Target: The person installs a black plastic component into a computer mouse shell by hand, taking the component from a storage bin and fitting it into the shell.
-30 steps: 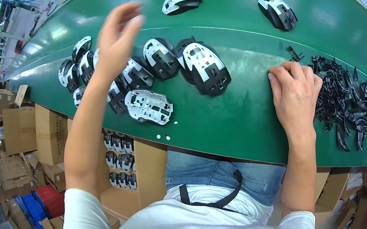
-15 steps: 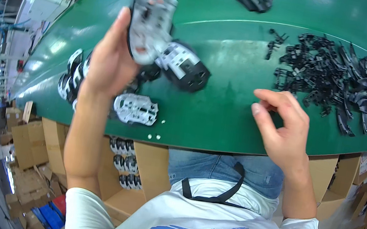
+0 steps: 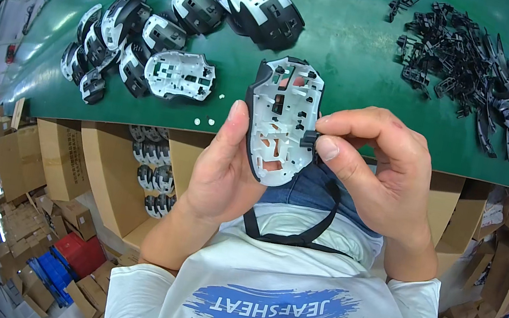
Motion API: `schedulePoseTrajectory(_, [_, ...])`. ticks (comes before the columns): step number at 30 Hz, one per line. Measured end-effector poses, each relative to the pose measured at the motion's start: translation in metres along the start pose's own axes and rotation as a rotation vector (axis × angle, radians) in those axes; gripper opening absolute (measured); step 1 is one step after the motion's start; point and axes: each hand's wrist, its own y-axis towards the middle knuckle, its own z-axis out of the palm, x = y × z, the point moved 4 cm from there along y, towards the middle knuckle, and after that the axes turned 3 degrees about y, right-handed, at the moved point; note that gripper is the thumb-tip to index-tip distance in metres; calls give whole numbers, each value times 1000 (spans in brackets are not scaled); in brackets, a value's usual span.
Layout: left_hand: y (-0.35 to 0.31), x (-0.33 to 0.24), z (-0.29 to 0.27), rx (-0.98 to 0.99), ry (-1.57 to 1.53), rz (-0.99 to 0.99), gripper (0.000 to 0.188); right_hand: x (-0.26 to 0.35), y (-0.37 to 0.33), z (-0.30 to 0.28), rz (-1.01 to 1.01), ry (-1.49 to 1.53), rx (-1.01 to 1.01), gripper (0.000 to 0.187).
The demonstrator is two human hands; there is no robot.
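My left hand (image 3: 222, 170) holds a computer mouse shell (image 3: 280, 138) from its left side and below, hollow side up. White ribs and cut-outs fill its inside, and a black rim runs round it. At the shell's right edge, thumb and forefinger of my right hand (image 3: 388, 172) pinch a small black plastic part (image 3: 309, 139). This part touches or overlaps the edge; whether it is seated there I cannot tell. To the left, another white shell (image 3: 181, 74) lies hollow side up on the green table (image 3: 342, 45).
Several black-and-white mouse shells (image 3: 263, 11) lie at the left and back of the table. A heap of black plastic parts (image 3: 450, 54) spreads at the right. Small white bits (image 3: 210, 122) lie near the front edge. Cardboard boxes (image 3: 104, 180) stand below, one holding shells.
My left hand has brought the shell from the far left down in front of me. My right hand has moved left and down to the shell's edge. The view has shifted.
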Motion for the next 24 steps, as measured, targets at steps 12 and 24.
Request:
schedulePoseTrajectory(12, [-21, 19, -17, -22, -81, -65, 64, 7, -11, 21, -235, -271, 58, 25])
schedulePoseTrajectory(24, [-26, 17, -11, -128, 111, -175, 61, 5, -17, 27, -355, -584, 211, 30])
